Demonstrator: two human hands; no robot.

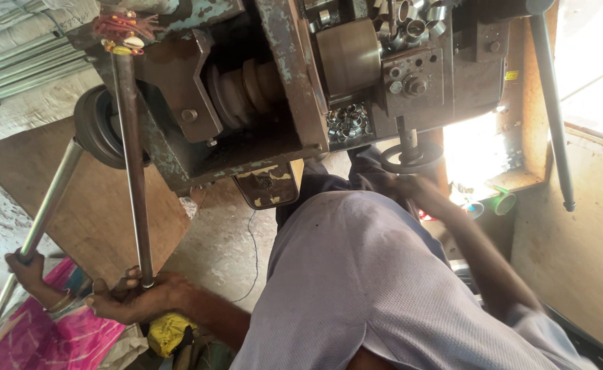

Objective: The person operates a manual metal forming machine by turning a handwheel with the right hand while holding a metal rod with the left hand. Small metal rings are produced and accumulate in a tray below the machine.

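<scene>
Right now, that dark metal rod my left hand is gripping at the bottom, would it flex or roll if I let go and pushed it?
The dark metal rod looks like solid round steel, so probably stiff and heavy for its thickness. Its top seems fixed to the machine, so it would likely swing rather than roll. The left hand wraps its lower end; the dull surface probably grips fairly well.

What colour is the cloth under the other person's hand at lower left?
Bright pink cloth, seen in the head view, below the other person's hand gripping a shiny rod.

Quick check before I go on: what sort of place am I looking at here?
Probably a small metalworking shop: a worn, rusty steel lathe-like machine, a heap of small shiny metal rings on it, and long steel rods held near its side.
</scene>
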